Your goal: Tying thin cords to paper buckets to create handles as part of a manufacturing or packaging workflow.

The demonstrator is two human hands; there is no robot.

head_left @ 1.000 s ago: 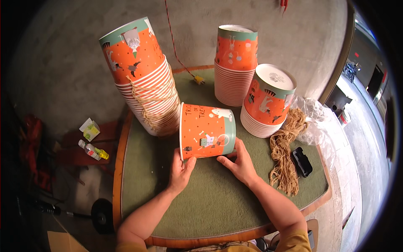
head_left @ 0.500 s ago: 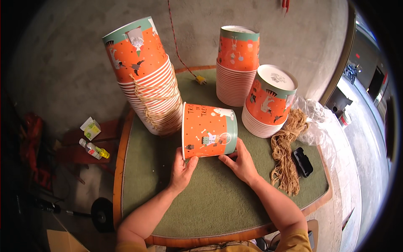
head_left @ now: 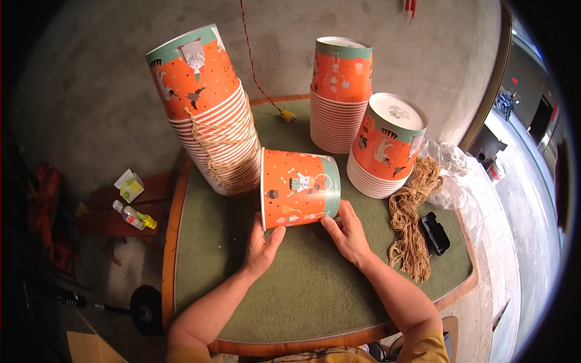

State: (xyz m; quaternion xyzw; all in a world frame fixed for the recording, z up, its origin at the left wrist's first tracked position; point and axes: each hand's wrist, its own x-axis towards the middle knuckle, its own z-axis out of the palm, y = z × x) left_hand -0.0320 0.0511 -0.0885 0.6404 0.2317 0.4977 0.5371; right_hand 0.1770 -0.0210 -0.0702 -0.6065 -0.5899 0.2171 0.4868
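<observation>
The only printing on the side of the orange paper bucket (head_left: 299, 196) that faces up is pictures: a green-headed figure in a striped top, small white bones, a wheel, a dark bat-like shape and pale balloons. Dark marks at the right edge of the tall stack's (head_left: 221, 130) top bucket may be lettering, too small to tell. A round grey printed mark sits on the white base of the short stack (head_left: 387, 148).

The bucket lies on its side in the air or on the green tabletop (head_left: 290, 290) — I cannot tell which — with its white rim to the left and a teal band round the base end. It is midway between the tall stack and the short one.

The left hand (head_left: 263, 245) has its grip closed at the rim, thumb in front; the right hand (head_left: 348, 236) grips the base end, thumb on the teal band. Tan twine (head_left: 414, 221) and a black case (head_left: 435, 233) lie to the right.
</observation>
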